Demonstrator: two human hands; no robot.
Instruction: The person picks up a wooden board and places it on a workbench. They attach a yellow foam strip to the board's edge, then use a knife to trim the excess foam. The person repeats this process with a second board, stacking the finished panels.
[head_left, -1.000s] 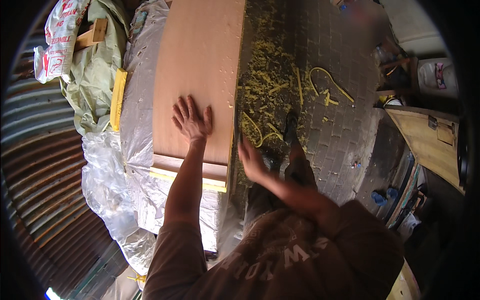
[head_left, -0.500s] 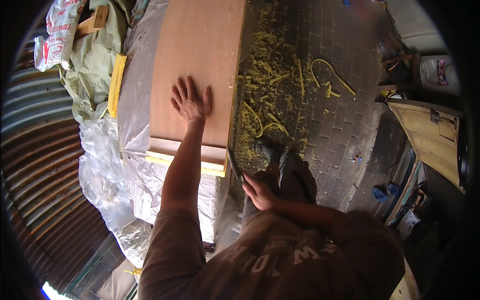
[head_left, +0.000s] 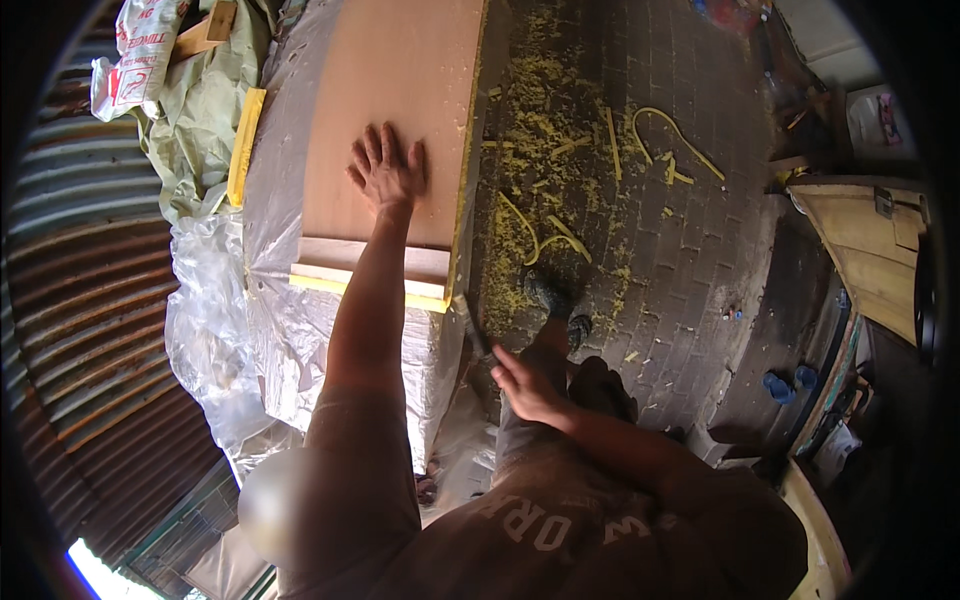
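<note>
Here is the left hand [head_left: 386, 180], palm down on the wooden board [head_left: 400, 75], fingers fanned and thumb out to the right, pressing flat rather than curling around anything! The board lies lengthwise ahead of the person, running up out of view at the top, and the arm reaches straight along it. Over to the right hand [head_left: 530, 388], and that one is closed around the end of a slim tool [head_left: 471, 325], held low in front of the body; whether it is a file or a blade, I cannot tell. The tool slants up and left, its far tip right beside the board's near right corner, and whether the two touch is too fine to call. Across the near end of the board sits a wooden strip [head_left: 370, 262] with a bright yellow edge [head_left: 368, 293]. Silvery plastic sheeting [head_left: 300, 350] spreads below it, and a yellow bar [head_left: 246, 147] stands off to the board's left. Down on the paved floor [head_left: 665, 300], to the right, yellow shavings [head_left: 545, 120] lie scattered thickly alongside the board, with a long curved yellow strip [head_left: 694, 158] farther out and blue sandals [head_left: 780, 388] well apart at the right
</note>
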